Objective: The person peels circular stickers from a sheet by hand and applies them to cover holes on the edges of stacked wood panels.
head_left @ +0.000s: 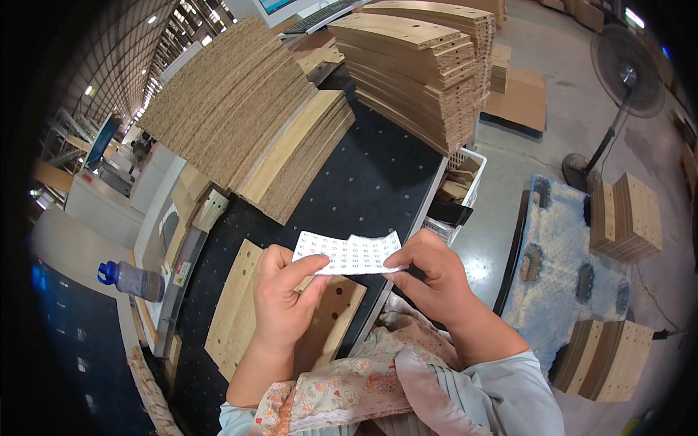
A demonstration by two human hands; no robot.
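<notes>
Between both hands I hold a small white sheet of printed stickers [342, 251], marked in rows and creased near its middle. My left hand [287, 294] pinches its left end between thumb and fingers. The right end is pinched by my right hand [429, 272]. Below the sheet, a light wooden board [236, 305] with drilled holes lies on the black table [342, 189]. Part of that board is hidden behind my left hand and forearm.
Stacks of particle boards [225, 102] and drilled panels [414, 65] stand at the table's far side. A blue-lidded bottle [131, 281] is at left. At right are a white basket [476, 171], a standing fan [627, 73] and a blue pallet [552, 247] with board stacks [636, 218].
</notes>
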